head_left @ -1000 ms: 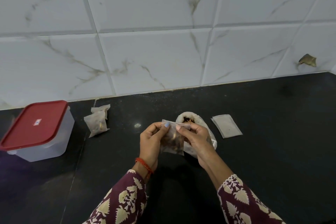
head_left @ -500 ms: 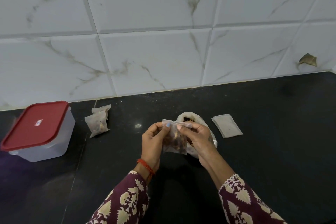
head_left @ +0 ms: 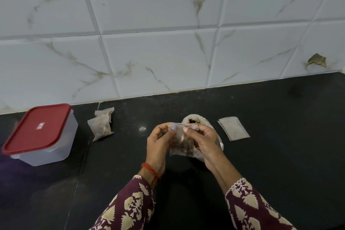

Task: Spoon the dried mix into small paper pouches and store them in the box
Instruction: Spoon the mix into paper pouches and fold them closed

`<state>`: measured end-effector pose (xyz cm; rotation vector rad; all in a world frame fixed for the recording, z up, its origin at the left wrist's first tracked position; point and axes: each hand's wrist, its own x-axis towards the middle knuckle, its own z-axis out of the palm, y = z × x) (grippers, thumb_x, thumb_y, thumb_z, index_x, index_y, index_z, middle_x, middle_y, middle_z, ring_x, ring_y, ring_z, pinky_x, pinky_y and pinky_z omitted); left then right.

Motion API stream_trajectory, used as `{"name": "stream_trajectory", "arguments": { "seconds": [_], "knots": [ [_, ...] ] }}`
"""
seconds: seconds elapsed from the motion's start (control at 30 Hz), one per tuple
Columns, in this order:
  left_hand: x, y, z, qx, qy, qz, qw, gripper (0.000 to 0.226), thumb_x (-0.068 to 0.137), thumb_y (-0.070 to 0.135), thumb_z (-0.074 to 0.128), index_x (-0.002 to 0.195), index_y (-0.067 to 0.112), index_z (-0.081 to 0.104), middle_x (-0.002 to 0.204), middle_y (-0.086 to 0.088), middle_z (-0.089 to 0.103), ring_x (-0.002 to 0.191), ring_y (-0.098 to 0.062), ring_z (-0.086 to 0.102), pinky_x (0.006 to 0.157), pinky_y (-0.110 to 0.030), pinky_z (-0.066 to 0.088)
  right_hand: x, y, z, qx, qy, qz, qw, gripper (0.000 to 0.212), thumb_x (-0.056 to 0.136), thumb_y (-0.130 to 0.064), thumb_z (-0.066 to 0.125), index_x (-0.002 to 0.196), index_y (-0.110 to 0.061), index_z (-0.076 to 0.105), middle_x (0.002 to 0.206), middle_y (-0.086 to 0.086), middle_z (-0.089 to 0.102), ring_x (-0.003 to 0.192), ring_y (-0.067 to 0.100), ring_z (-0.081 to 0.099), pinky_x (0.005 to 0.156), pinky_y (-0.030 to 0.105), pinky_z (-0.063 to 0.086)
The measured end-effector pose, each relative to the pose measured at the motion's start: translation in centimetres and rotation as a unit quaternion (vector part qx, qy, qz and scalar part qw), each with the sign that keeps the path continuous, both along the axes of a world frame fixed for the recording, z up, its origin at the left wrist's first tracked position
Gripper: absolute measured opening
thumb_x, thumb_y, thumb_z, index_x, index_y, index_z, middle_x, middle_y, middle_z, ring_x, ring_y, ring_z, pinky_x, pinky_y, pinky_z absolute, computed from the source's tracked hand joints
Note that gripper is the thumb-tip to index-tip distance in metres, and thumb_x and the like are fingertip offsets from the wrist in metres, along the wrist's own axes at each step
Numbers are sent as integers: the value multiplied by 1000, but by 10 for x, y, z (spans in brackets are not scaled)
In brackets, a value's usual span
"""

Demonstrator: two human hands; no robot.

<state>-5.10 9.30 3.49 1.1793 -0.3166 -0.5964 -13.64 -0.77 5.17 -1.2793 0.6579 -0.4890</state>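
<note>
left hand (head_left: 158, 143) + right hand (head_left: 203, 141): both pinch top edge of filled pouch (head_left: 182, 142) | thin paper, light, floppy, tears easily | hold by top corners, keep mouth up

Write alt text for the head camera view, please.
Both hands, left hand and right hand, pinch the top of a filled paper pouch above a black counter; a red-lidded box stands closed at left.
</note>
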Motion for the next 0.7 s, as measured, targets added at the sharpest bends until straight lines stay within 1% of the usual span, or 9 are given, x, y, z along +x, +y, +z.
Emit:
{"name": "stream_trajectory", "arguments": {
  "seconds": [0.13, 0.27, 0.37, 0.43, 0.57, 0.7],
  "knots": [
    [-1, 0, 2, 21, -33, 10, 999, 8, 86, 11, 62, 87, 6, 68, 87, -11, 66, 83, -22, 62, 79, -40, 53, -1, 0, 1, -8, 11, 0, 1000, 9, 81, -21, 72, 89, -17, 74, 91, 9, 74, 95, 24, 69, 86, 52, 54],
    [-2, 0, 4, 24, -40, 16, 999, 9, 88, 11, 61, 86, 4, 66, 81, -9, 65, 77, -17, 62, 72, -31, 54, -1, 1, 2, -42, 22, -7, 999, 8, 82, -23, 71, 89, -18, 72, 87, 3, 74, 90, 18, 69, 83, 48, 57],
    [-2, 0, 4, 20, -37, 14, 999, 9, 89, 10, 60, 86, 3, 65, 79, -7, 65, 73, -14, 63, 69, -28, 55, -1, 2, 2, -55, 15, -11, 998, 2, 83, -21, 71, 82, -20, 72, 82, 2, 74, 86, 19, 71, 80, 50, 57],
    [-2, 0, 6, 19, -37, 11, 999, 10, 88, 10, 60, 86, 3, 64, 78, -7, 66, 71, -13, 63, 65, -26, 55, 0, 3, 2, -65, 14, -13, 998, 4, 83, -23, 70, 80, -21, 71, 81, 2, 74, 85, 20, 71, 79, 51, 57],
    [-2, -1, 7, 18, -39, 8, 999, 11, 90, 10, 58, 80, 6, 63, 77, -8, 64, 72, -17, 61, 66, -30, 54, 1, 5, 1, -79, 16, -15, 997, 5, 85, -25, 69, 84, -20, 70, 84, 4, 73, 85, 18, 70, 79, 49, 57],
    [-3, -1, 7, 20, -44, 1, 999, 12, 90, 10, 57, 80, 7, 63, 79, -9, 65, 74, -19, 62, 68, -34, 55, -1, 6, 4, -63, 13, -8, 998, 5, 86, -24, 66, 87, -20, 68, 85, 4, 72, 84, 17, 71, 79, 47, 58]
  ]
}}
